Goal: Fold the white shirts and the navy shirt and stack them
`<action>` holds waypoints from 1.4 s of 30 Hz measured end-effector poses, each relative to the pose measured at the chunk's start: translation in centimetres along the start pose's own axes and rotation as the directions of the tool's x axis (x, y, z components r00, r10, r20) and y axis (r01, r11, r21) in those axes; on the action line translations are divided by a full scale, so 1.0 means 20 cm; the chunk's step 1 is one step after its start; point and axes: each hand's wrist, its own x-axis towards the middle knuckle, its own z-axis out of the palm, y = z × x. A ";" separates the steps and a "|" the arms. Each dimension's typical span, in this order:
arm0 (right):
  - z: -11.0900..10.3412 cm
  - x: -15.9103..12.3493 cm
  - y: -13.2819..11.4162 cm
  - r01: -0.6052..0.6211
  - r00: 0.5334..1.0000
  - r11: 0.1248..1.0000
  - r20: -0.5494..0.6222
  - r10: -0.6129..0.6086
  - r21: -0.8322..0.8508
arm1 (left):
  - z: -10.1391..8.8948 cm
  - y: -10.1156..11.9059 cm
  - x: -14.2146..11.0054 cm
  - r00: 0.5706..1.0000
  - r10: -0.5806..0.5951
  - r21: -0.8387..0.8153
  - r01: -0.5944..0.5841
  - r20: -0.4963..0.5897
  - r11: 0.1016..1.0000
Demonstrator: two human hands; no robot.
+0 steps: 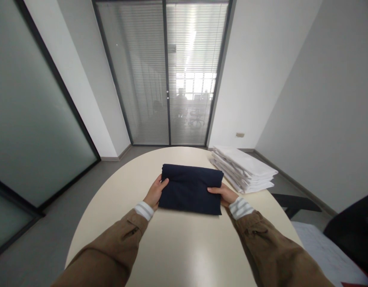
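Observation:
A folded navy-blue cloth (188,189) is held between my two hands, over the middle of the cream table. My left hand (155,193) grips its left edge, with the thumb lying on top and the fingers hidden underneath. On the opposite edge, my right hand (224,193) pinches the cloth with the thumb on its upper face, the other fingers mostly out of sight beneath. The cloth looks like a flat rectangle with a rolled or folded far edge. Whether its underside touches the table I cannot tell.
A stack of folded white cloths (243,167) lies at the table's far right edge. The round cream table (178,247) spreads under my arms. To the right stands a black chair (355,231) with white sheets beside it. Behind the table are glass doors with blinds (168,71).

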 end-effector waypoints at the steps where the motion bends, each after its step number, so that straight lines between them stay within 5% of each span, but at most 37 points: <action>1: 0.00 0.00 0.00 -0.006 1.000 1.000 0.009 0.006 -0.001 | -0.01 -0.01 0.01 1.000 0.025 0.037 -0.025 -0.013 0.999; 9: 0.02 0.04 0.04 0.008 0.998 0.999 -0.058 -0.011 -0.040 | -0.09 -0.08 0.07 0.962 0.227 0.354 -0.161 -0.152 0.921; 18: -0.01 0.06 0.00 0.099 0.980 0.990 -0.163 -0.115 -0.100 | -0.11 -0.07 0.07 0.974 0.077 0.292 -0.012 -0.213 0.956; 29: 0.02 0.06 -0.34 0.241 0.930 0.950 -0.234 -0.285 -0.201 | -0.14 -0.13 0.09 0.984 0.085 0.392 -0.018 -0.156 0.920; 32: 0.05 0.07 -0.49 0.325 0.890 0.933 -0.286 -0.357 -0.153 | -0.15 -0.14 0.09 0.986 0.082 0.420 -0.013 -0.147 0.908; 36: 0.01 0.12 -0.69 0.495 0.767 0.860 -0.404 -0.498 -0.119 | -0.15 -0.14 0.09 0.989 0.084 0.433 -0.023 -0.122 0.901; 39: -0.07 0.15 -0.78 0.616 0.646 0.783 -0.510 -0.567 -0.090 | -0.14 -0.14 0.09 0.990 0.078 0.441 -0.017 -0.120 0.898; 42: -0.20 0.15 -0.79 0.648 0.585 0.759 -0.594 -0.553 -0.069 | -0.14 -0.15 0.09 0.990 0.067 0.444 -0.005 -0.124 0.896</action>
